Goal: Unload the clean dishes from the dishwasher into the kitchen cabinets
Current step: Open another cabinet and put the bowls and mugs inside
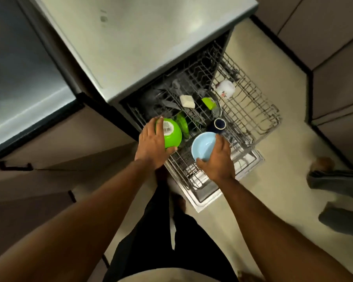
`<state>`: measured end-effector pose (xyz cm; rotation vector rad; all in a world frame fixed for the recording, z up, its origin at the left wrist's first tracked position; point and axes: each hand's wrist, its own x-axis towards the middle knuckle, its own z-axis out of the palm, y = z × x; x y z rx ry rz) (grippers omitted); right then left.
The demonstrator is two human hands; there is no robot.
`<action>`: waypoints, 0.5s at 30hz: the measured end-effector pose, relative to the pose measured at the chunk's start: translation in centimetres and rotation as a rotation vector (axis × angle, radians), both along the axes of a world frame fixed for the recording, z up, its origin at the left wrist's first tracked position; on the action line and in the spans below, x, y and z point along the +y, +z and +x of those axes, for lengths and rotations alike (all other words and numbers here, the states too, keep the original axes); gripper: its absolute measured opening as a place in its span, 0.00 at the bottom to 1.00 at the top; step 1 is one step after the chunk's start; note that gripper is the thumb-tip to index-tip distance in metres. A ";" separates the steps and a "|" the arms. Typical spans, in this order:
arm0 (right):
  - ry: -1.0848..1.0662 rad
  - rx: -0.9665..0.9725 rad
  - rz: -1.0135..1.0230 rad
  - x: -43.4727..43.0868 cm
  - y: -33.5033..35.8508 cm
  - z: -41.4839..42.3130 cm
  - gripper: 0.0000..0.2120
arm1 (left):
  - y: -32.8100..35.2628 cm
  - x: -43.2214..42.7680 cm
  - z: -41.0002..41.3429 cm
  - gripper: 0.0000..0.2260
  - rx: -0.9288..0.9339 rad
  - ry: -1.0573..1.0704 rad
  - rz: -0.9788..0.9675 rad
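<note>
The dishwasher rack is pulled out over the open door. My left hand grips a green bowl turned bottom-up, a barcode sticker on its base, at the rack's near left corner. My right hand holds a light blue bowl by its rim, tilted, above the rack's front. Still in the rack are a green plate, a dark blue cup, a small green piece, a white square dish and a white mug.
A grey countertop lies above the dishwasher. Brown cabinet doors with dark handles stand to the left, and more cabinets to the right. Another person's foot and trouser leg are on the floor at right.
</note>
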<state>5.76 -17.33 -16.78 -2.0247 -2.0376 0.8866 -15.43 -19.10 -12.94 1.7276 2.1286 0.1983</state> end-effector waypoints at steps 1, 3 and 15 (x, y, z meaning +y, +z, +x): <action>0.016 0.006 0.015 -0.5 0.8 -0.3 0.50 | 0.9 -1.1 -0.2 0.47 0.010 0.011 0.012; 0.045 0.020 0.039 -1.5 2.0 -0.9 0.50 | 2.1 -3.0 -0.5 0.46 0.027 0.027 0.027; 0.618 -0.038 0.314 -5.4 8.3 -9.4 0.46 | 8.6 -14.9 -6.2 0.47 0.103 0.374 0.168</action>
